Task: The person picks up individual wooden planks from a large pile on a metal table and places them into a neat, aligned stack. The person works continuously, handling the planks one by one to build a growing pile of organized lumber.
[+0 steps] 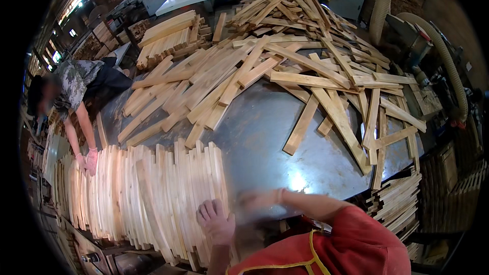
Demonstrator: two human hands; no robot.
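Note:
My left hand (pixel 216 222), in a pinkish glove, rests with its fingers spread on the right end of a long row of wooden slats (pixel 168 188). The slats stand on edge, packed side by side, their ends uneven. One slat (pixel 147 203) lies slanted across the top of the row. Just right of the row, my right hand (pixel 259 199) hovers low over the metal tabletop (pixel 260 147). It is smeared by motion, so its fingers and anything in them cannot be made out.
Loose boards (pixel 326 66) lie in a large tangled heap across the table's far side and right. A neat stack (pixel 170 38) stands at the far left. A co-worker's gloved hands (pixel 87 162) touch the row's left end. More slats (pixel 397 203) are piled below the table's right edge.

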